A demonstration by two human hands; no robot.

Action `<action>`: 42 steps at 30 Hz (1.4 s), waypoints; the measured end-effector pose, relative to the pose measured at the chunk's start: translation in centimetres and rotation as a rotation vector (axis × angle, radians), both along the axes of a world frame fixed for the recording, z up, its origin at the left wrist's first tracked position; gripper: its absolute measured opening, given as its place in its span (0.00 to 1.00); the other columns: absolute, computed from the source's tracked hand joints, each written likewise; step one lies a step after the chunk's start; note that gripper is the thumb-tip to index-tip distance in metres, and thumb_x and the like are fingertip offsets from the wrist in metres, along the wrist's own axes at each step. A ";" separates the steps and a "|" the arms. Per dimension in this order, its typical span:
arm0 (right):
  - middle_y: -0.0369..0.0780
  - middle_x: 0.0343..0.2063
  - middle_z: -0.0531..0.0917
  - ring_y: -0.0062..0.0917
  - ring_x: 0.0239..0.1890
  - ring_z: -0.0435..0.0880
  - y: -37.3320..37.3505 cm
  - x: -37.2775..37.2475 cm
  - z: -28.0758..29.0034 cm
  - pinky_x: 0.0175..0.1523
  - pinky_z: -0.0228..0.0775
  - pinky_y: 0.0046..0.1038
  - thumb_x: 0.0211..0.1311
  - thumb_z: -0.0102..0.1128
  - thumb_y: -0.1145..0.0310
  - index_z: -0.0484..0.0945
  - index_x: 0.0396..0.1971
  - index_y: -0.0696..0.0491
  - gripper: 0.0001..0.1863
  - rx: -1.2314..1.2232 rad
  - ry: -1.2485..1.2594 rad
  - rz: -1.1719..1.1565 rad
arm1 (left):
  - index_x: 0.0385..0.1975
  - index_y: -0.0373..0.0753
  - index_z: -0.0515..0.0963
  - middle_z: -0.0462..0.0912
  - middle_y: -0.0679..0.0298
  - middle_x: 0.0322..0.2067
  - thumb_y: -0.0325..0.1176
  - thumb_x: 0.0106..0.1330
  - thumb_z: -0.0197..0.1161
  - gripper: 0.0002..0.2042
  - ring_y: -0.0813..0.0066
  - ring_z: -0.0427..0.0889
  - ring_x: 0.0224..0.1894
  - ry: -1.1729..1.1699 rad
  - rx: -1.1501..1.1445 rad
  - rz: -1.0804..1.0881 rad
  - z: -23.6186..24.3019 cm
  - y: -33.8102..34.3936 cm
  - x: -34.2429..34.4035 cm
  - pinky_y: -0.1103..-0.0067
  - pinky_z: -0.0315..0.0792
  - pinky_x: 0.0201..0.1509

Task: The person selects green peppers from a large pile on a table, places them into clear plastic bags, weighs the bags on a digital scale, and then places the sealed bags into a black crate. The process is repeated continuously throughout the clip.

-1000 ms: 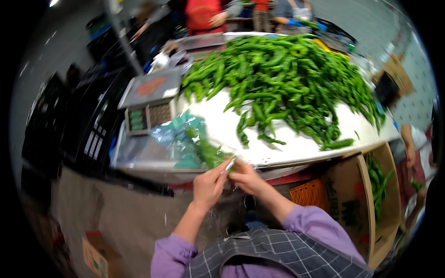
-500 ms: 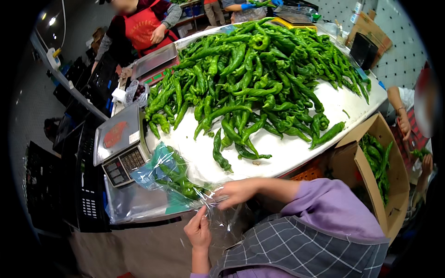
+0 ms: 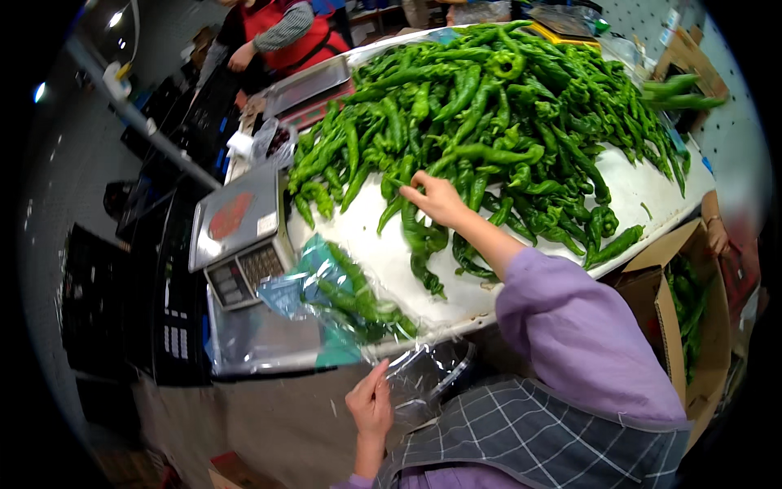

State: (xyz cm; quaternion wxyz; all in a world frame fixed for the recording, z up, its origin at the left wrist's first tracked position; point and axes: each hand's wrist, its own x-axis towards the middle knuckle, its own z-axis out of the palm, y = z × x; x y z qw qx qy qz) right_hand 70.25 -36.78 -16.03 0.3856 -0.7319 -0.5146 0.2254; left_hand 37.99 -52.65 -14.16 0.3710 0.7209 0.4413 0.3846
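A heap of long green peppers (image 3: pixel 456 114) covers much of the white table. My right hand (image 3: pixel 436 200) reaches over its near side, fingers closed on one green pepper (image 3: pixel 394 184). At the table's near edge lies a clear plastic bag (image 3: pixel 346 285) with several green peppers inside, its open mouth towards me. My left hand (image 3: pixel 371 405) pinches the rim of that bag between thumb and fingers, below the table edge.
Left of the bag stands a weighing scale (image 3: pixel 240 220), with another scale (image 3: pixel 308 85) farther back. A cardboard box (image 3: pixel 664 326) of peppers sits at the right, where a co-worker's hand (image 3: pixel 717 238) shows. Another person in a red apron (image 3: pixel 285 37) stands behind the table.
My right hand has left the bag's mouth and moved forward to the pepper heap, taking hold of a pepper. My left hand keeps its pinch on the bag. The view has shifted.
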 end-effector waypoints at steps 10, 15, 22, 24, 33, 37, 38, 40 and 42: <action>0.40 0.28 0.76 0.17 0.19 0.72 -23.6 -4.7 7.5 0.23 0.65 0.19 0.61 0.49 0.71 0.66 0.53 0.57 0.20 -0.384 0.949 1.265 | 0.40 0.36 0.77 0.72 0.59 0.18 0.27 0.60 0.55 0.10 0.72 0.69 0.18 -0.190 -0.030 -0.034 0.0 0.4 0.0 0.83 0.64 0.23; 0.37 0.24 0.72 0.15 0.16 0.68 -23.3 -12.6 7.0 0.20 0.62 0.18 0.61 0.42 0.70 0.53 0.62 0.50 0.28 -0.583 0.827 0.718 | 0.42 0.37 0.77 0.77 0.53 0.23 0.27 0.59 0.55 0.11 0.66 0.77 0.22 -0.048 0.140 -0.226 0.6 -0.5 -0.6 0.78 0.69 0.27; 0.46 0.43 0.73 0.24 0.38 0.72 -12.4 -18.2 -2.9 0.44 0.63 0.28 0.57 0.54 0.60 0.35 0.65 0.48 0.43 -0.192 0.981 0.458 | 0.41 0.30 0.76 0.80 0.67 0.26 0.29 0.66 0.50 0.11 0.85 0.71 0.23 -0.312 0.013 -0.154 -1.4 0.1 0.1 0.86 0.66 0.26; 0.51 0.53 0.67 0.28 0.52 0.69 -13.5 -19.6 -2.4 0.54 0.60 0.29 0.55 0.55 0.62 0.38 0.65 0.51 0.43 -0.181 0.480 0.469 | 0.41 0.29 0.76 0.71 0.73 0.22 0.30 0.66 0.50 0.12 0.89 0.62 0.20 -0.334 -0.079 -0.091 -1.1 0.5 -1.4 0.88 0.56 0.22; 0.41 0.18 0.78 0.27 0.18 0.78 -6.5 -18.3 -2.9 0.26 0.72 0.23 0.48 0.54 0.73 0.49 0.61 0.61 0.38 -0.199 1.010 0.392 | 0.44 0.36 0.76 0.73 0.56 0.17 0.26 0.60 0.55 0.12 0.75 0.69 0.17 0.023 0.147 -0.327 -0.5 -0.4 0.5 0.82 0.64 0.23; 0.44 0.24 0.78 0.24 0.24 0.78 -3.1 -19.1 0.0 0.28 0.71 0.24 0.51 0.50 0.70 0.49 0.61 0.61 0.37 -0.141 1.128 0.398 | 0.43 0.32 0.76 0.76 0.61 0.18 0.26 0.61 0.55 0.12 0.80 0.70 0.19 -0.043 0.112 -0.195 -0.2 0.7 0.8 0.83 0.65 0.25; 0.45 0.26 0.78 0.25 0.27 0.79 -2.7 -19.4 0.3 0.31 0.71 0.24 0.52 0.50 0.68 0.49 0.61 0.60 0.36 -0.114 1.095 0.433 | 0.43 0.31 0.76 0.76 0.62 0.18 0.27 0.61 0.54 0.12 0.81 0.70 0.20 -0.064 0.096 -0.156 0.0 1.0 0.9 0.84 0.66 0.25; 0.52 0.38 0.77 0.42 0.39 0.76 -2.2 -20.2 -3.7 0.46 0.68 0.31 0.58 0.49 0.64 0.50 0.60 0.60 0.33 0.189 0.330 0.449 | 0.41 0.29 0.76 0.75 0.66 0.18 0.27 0.61 0.54 0.11 0.83 0.69 0.21 -0.125 0.080 -0.159 0.2 1.2 1.9 0.85 0.66 0.26; 0.55 0.41 0.74 0.45 0.43 0.74 -3.1 -19.5 -8.5 0.48 0.66 0.34 0.58 0.51 0.63 0.50 0.60 0.61 0.33 0.480 -0.091 0.412 | 0.40 0.28 0.76 0.73 0.66 0.17 0.27 0.61 0.54 0.11 0.84 0.68 0.21 -0.169 0.141 -0.196 -0.8 2.0 2.7 0.86 0.65 0.26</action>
